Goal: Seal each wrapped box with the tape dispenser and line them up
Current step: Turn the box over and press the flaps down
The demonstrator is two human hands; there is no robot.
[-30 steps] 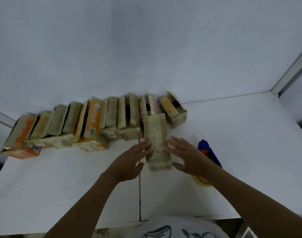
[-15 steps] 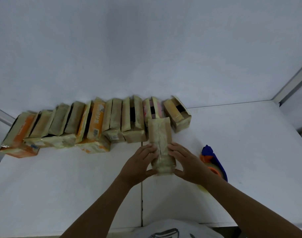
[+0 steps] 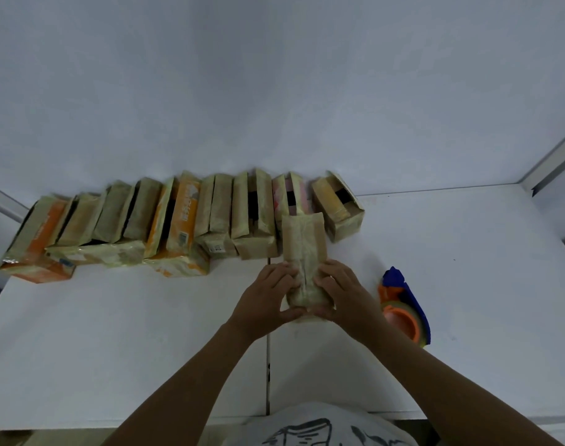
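White tabletop [image 3: 113, 342] fills the lower half of the head view, split by a thin dark seam [image 3: 268, 365] running from 6 o'clock toward the middle; behind it rises a plain pale wall [image 3: 274, 75], with a grey frame edge [image 3: 554, 159] at 2 o'clock.

At the centre lies the wrapped box [image 3: 302, 249], covered in brownish paper, its long axis running from 6 to 12 o'clock, its far end pointing at the wall and reaching the row behind it. A paper overlap runs along its top, lengthwise. The left hand [image 3: 265, 300] and right hand [image 3: 345, 297] clasp its near end from either side, fingers curled onto the top face and thumbs tucked under the near edge, so both are grasping the box.

Along the back edge, from 9 o'clock to about 1 o'clock, stands the row of boxes [image 3: 184, 220], side by side, each with its long axis pointing toward the wall; the rightmost one [image 3: 339, 207] is skewed. Several show orange printing and a barcode label, but the writing is too blurred to read.

At 3 o'clock of the hands, just beside the right wrist, the tape dispenser [image 3: 403, 307] rests on the table, blue with an orange core and a roll of tape, touched by neither hand.

At 6 o'clock a white shirt [image 3: 316, 426] with a black line drawing shows.
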